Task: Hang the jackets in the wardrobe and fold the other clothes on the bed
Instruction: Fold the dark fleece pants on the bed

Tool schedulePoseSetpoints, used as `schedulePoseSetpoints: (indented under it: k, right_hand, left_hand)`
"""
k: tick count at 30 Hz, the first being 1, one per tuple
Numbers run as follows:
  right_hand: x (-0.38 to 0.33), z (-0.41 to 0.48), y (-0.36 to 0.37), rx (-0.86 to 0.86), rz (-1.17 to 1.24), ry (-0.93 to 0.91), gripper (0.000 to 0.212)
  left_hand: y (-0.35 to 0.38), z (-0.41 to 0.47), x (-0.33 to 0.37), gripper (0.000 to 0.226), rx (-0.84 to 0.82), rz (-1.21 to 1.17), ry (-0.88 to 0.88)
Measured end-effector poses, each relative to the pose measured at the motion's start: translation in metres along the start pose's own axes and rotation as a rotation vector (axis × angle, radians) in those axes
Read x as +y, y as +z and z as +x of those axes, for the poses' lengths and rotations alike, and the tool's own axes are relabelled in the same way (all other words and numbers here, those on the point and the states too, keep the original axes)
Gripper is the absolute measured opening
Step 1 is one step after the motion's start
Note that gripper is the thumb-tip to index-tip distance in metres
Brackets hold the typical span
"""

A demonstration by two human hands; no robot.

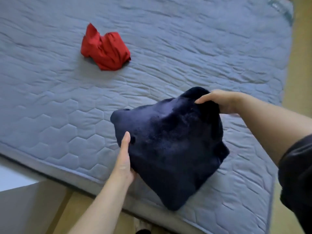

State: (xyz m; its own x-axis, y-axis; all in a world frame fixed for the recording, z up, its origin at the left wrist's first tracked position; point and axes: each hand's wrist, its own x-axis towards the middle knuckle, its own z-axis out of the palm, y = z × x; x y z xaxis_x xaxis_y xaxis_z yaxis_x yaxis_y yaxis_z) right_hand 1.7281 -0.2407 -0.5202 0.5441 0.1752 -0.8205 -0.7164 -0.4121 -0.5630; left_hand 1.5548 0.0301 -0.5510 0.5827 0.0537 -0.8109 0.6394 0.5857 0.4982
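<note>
**lintroller:** how does that one handle? Looks chunky.

**me:** The dark navy fleece garment is plush and totally floppy. I'd guess light for its bulk, thick, with no stiffness at all. Not slippery either, since the nap grabs skin and itself, so layers should stay put once stacked. It's at the near edge of the bed, bunched into a rough lump. The top is lifted and the low corner looks like it's resting on the cover.

**lintroller:** where are you holding it?

**me:** My right hand has its fingers curled over the top, pinching a bunched handful. My left hand is on the left edge with the thumb flat on top. The fingers are under the cloth, out of sight, so call it a pinch on the edge. With pile this thick I'd go for seams or hems and take a full handful. A fingertip nip only pulls the fluff. I can't actually spot a hem or collar in this lump, mind.

**lintroller:** and the rest?

**me:** A crumpled red cloth garment sits well apart, further up the bed. It's thinner and smoother, with sharp creases, and it isn't folded. Everything lies on a quilted grey-blue mattress cover with hexagon stitching. It's soft and a bit rippled, so it won't give crisp folds.
</note>
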Motion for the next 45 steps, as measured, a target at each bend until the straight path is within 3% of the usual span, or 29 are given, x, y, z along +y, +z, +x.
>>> schedulePoseSetpoints:
  k: [5,11,15,18,20,22,25,27,32,34,36,39,42,45]
  right_hand:
    - [-0.066,-0.101,-0.054,0.124,0.145,-0.272,0.022]
    - [-0.051,-0.153,-0.062,0.191,0.193,-0.394,0.025]
    - [0.041,-0.127,-0.026,0.196,0.249,-0.327,0.029]
    - [0.157,-0.093,0.026,0.213,0.274,-0.127,0.04]
    - [0.239,-0.08,0.069,0.166,0.214,0.046,0.029]
    - [0.306,-0.075,0.108,0.101,0.153,0.168,0.022]
    - [0.35,-0.065,0.135,0.117,0.175,0.207,0.027]
    - [0.346,-0.06,0.134,0.096,0.212,0.197,0.028]
    - [0.302,-0.048,0.101,0.113,0.329,0.097,0.059]
    - [0.287,-0.039,0.09,0.149,0.433,0.055,0.056]
    - [0.275,-0.031,0.087,0.165,0.49,0.038,0.043]
    - [0.267,-0.026,0.091,0.287,0.517,0.023,0.028]
    - [0.256,-0.026,0.088,0.411,0.641,-0.104,0.028]
    - [0.244,-0.014,0.081,0.468,0.658,-0.19,0.026]
  left_hand:
    - [0.092,-0.039,0.135,0.04,-0.185,0.245,0.254]
    - [0.13,-0.063,0.192,0.061,-0.262,0.501,0.437]
    - [0.097,-0.028,0.128,0.065,-0.155,0.663,0.373]
    - [0.031,0.011,0.029,0.038,-0.05,0.798,0.209]
    - [-0.028,0.03,-0.046,0.019,0.054,0.942,0.086]
    - [-0.081,0.039,-0.104,0.022,0.11,1.061,0.016]
    - [-0.114,0.042,-0.132,0.013,0.112,1.037,0.041]
    - [-0.111,0.039,-0.129,0.018,0.035,0.959,0.057]
    - [-0.08,0.02,-0.102,0.079,-0.258,1.008,0.16]
    - [-0.061,0.02,-0.094,0.091,-0.25,1.002,0.222]
    - [-0.042,0.026,-0.091,0.072,-0.139,1.024,0.33]
    - [-0.022,0.033,-0.084,0.02,-0.007,0.877,0.479]
    - [-0.021,0.038,-0.064,0.017,0.067,0.683,0.588]
    - [-0.02,0.056,-0.047,0.014,0.108,0.72,0.612]
